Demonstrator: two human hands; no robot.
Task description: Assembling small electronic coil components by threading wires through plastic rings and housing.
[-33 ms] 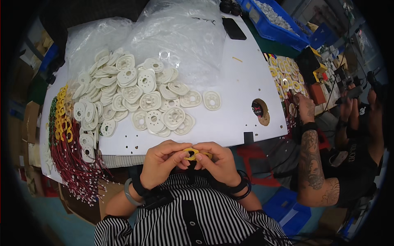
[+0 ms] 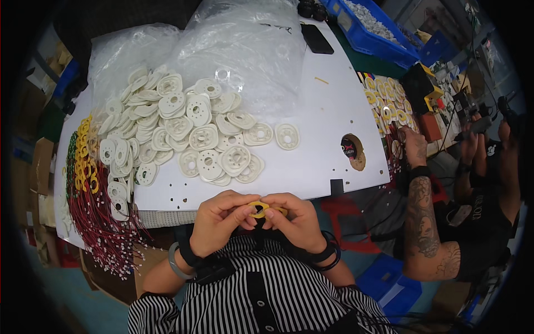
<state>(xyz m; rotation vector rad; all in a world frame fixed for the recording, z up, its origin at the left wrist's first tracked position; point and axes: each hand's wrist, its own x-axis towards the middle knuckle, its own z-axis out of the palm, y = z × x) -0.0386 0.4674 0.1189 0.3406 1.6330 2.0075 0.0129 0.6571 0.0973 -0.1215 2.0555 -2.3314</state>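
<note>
Plates of white plastic (image 2: 203, 136) lie heaped across the left and middle of the white desk (image 2: 322, 139), with one single plate (image 2: 287, 146) lying flat just to the right of the heap. At the near edge, in front of a striped shirt (image 2: 233, 289), the person's left hand (image 2: 222, 217) and right hand (image 2: 293, 220) meet, both pinching a yellow ring (image 2: 256, 203) between thumbs and fingertips. Yellow also shows past the right thumb; whether it belongs to the same ring cannot be told.

More yellow rings (image 2: 83, 150) lie at the desk's left side, beside a bundle of red wires (image 2: 105, 234) with small white ends that hangs over the edge. Behind the heap rests a clear plastic bag (image 2: 239, 61), with a black phone (image 2: 317, 39) to its right. Farther right, a co-worker's hand (image 2: 414, 146) is near rows of white and yellow parts (image 2: 388, 103).
</note>
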